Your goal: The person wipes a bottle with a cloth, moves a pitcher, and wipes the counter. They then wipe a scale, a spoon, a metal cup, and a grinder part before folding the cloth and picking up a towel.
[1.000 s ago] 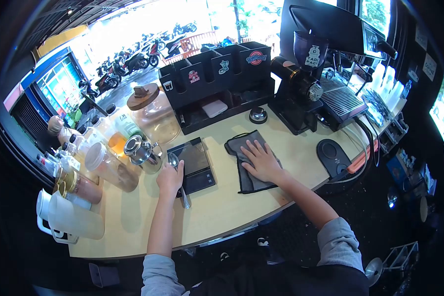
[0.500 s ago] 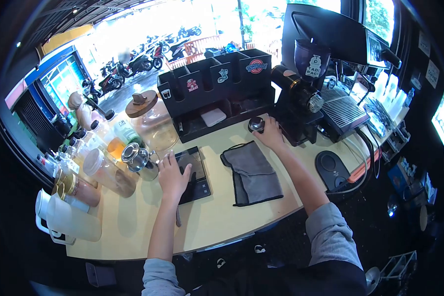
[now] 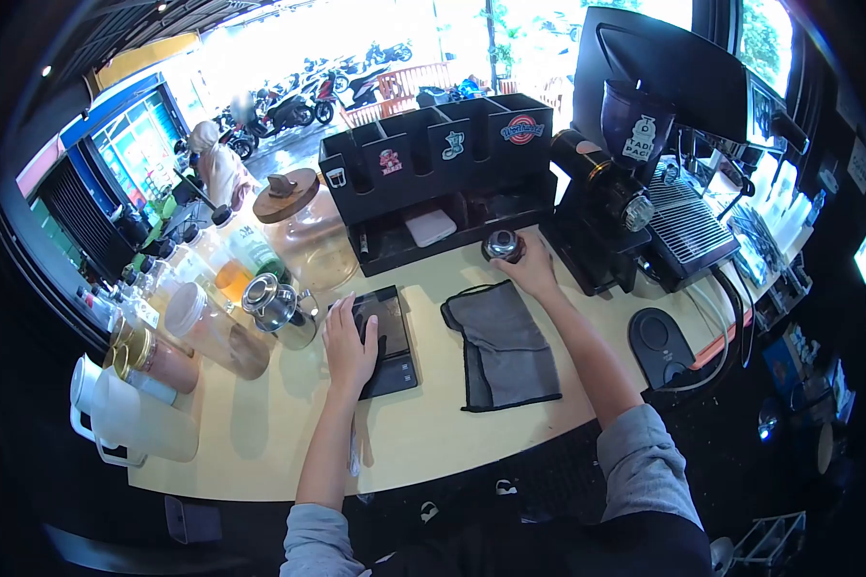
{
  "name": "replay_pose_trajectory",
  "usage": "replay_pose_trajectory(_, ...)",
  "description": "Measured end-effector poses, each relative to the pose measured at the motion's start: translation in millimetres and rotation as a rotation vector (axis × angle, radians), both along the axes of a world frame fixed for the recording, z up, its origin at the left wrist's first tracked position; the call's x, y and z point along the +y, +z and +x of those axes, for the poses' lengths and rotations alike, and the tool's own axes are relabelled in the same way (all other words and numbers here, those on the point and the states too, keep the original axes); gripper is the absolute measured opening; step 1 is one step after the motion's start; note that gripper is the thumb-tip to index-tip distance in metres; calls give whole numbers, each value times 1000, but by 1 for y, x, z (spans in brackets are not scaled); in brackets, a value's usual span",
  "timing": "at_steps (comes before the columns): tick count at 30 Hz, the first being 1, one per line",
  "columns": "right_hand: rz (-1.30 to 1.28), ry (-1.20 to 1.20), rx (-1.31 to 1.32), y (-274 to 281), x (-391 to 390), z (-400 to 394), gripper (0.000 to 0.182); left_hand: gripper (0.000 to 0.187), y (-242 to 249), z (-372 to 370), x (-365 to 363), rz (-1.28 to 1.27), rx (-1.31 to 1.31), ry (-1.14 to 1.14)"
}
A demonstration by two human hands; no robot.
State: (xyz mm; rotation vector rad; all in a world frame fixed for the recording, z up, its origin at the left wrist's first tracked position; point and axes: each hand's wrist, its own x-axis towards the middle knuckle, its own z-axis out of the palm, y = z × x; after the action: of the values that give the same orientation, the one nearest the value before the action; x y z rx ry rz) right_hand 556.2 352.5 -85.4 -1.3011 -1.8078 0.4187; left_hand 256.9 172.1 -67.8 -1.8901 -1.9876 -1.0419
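My left hand point(image 3: 349, 344) lies with its fingers stretched out on the left edge of a flat black scale point(image 3: 391, 346). My right hand point(image 3: 532, 267) has its fingers round a small round metal tamper point(image 3: 502, 246), which stands on the table just below the black organizer. Between my hands a folded grey cloth point(image 3: 503, 346) lies flat. A metal-lidded glass pot point(image 3: 279, 310) stands left of my left hand. To the right of my right hand is a black coffee grinder point(image 3: 597, 216).
Bottles and jars, among them a tall clear container point(image 3: 216, 332) and a white pitcher point(image 3: 144, 420), crowd the left side. A black organizer point(image 3: 433, 183) spans the back. A black round-topped pad point(image 3: 659, 344) and cables lie at right. A person point(image 3: 219, 168) is outside.
The view has shifted slightly, moving the table items a little within the picture. Both hands keep nearly the same places on the scale and the tamper. The person outside shows more fully.
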Motion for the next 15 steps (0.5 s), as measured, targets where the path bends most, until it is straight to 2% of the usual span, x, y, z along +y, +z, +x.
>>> replay_pose_trajectory(2,61,45,112,16,-15,-15,69,49,-1,-2,0,15,-47,-6)
replay_pose_trajectory(5,177,146,124,33,-21,-41,64,47,0,-7,2,38,-75,-39)
replay_pose_trajectory(7,124,223,153,42,-20,-68,65,47,-1,-10,4,33,-85,-55)
replay_pose_trajectory(9,141,284,67,51,-16,-97,64,47,0,-13,5,39,-87,-52)
replay_pose_trajectory(10,76,253,-47,65,-22,-110,64,47,1,-12,5,24,-75,-69)
replay_pose_trajectory(11,77,260,-47,69,-18,-124,64,47,2,-12,4,8,-62,-86)
replay_pose_trajectory(13,90,236,-237,76,-8,-150,63,47,4,-11,3,9,-55,-86)
replay_pose_trajectory(15,9,187,-290,77,1,-175,62,46,6,-10,2,33,-72,-82)
